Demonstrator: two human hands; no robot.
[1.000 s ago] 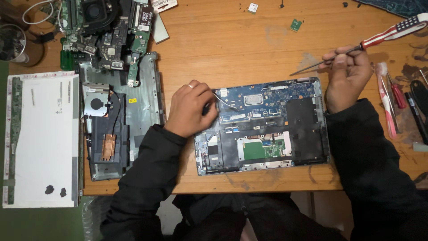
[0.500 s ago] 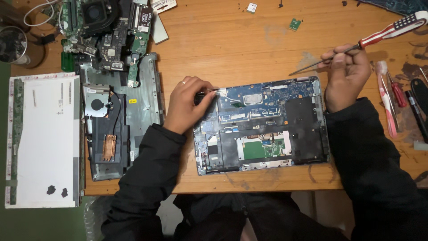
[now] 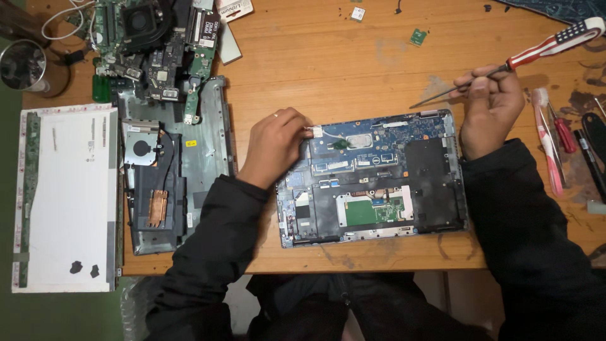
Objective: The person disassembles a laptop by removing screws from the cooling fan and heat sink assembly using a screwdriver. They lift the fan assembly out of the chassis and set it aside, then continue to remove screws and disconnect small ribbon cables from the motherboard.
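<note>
An opened laptop base with its blue circuit board exposed lies on the wooden table in front of me. My left hand rests at the board's upper left corner and pinches a small white connector on a thin wire. My right hand sits just past the base's upper right corner and holds a screwdriver with a red, white and dark patterned handle; its tip points left, above the table.
A second stripped laptop chassis with fan, heat pipe and loose boards lies at the left. A white display panel is further left. Several screwdrivers and a toothbrush lie at the right edge. Small parts dot the table's far side.
My left hand has slid from the board's left edge up to its upper left corner and pinched the white connector. My right hand with the screwdriver has barely shifted.
</note>
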